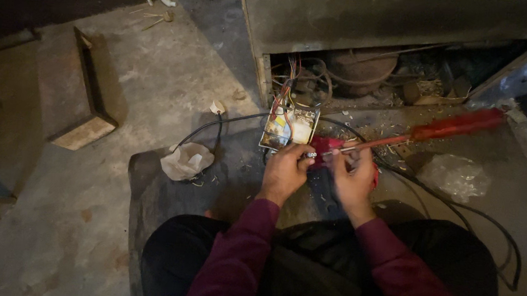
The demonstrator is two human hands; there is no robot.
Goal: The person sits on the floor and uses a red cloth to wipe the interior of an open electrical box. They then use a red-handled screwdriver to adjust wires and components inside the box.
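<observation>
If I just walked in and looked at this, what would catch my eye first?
Probably the red-handled screwdriver, held slantwise in the right hand at the middle of the view, its handle pointing up to the right. Next, the left hand pinching a small metal part beside it. Just above them sits a small circuit board with coloured wires, at the open base of a dusty appliance, and black cables trail over the concrete floor.

Place: a rough repair spot on a bare concrete floor (156, 83), dim and dusty.
Evidence: an opened appliance base (357, 74) with exposed wiring and a dusty compressor.
Beside it: a loose circuit board (290, 128), black cables (459, 207), debris, a wooden block (83, 131).
</observation>
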